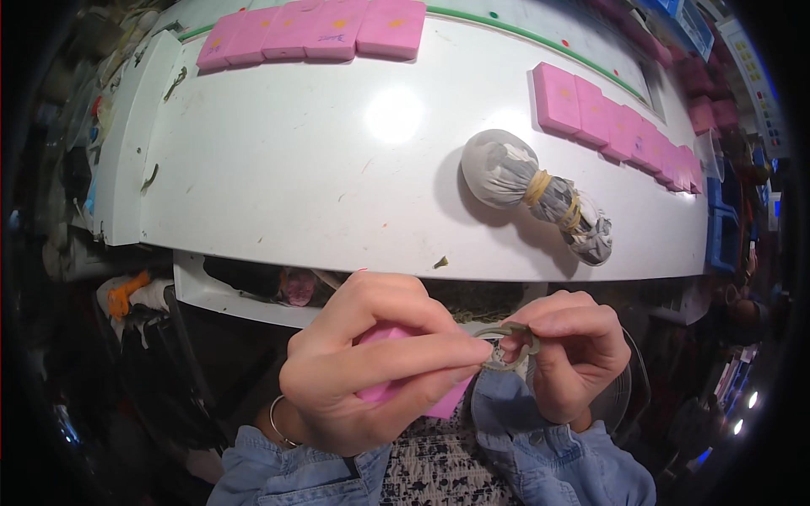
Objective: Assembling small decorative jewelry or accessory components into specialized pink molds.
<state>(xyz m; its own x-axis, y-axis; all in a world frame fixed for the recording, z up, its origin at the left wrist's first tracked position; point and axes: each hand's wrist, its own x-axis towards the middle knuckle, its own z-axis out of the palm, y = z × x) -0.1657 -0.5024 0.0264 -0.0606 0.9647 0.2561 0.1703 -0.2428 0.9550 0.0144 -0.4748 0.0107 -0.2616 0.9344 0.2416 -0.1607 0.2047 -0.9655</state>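
Close to my body, in front of the table edge, both hands are up together. Between them is a small grey-green ring-shaped piece (511, 344), its exact kind unclear. The fingertips of my left hand (380, 363) pinch its left side. On its right side, the thumb and fingers of my right hand (574, 350) are closed on it. A flat pink piece (440, 406) shows beneath my left hand and between its fingers; whether the palm grips it is hidden.
On the white table (278, 169) lies a cloth-wrapped bundle tied with yellow bands (538, 190). Several pink blocks form a row at the far left (329, 29) and another at the right (607, 122). Below the table edge, an open drawer (228, 304) holds dark scraps.
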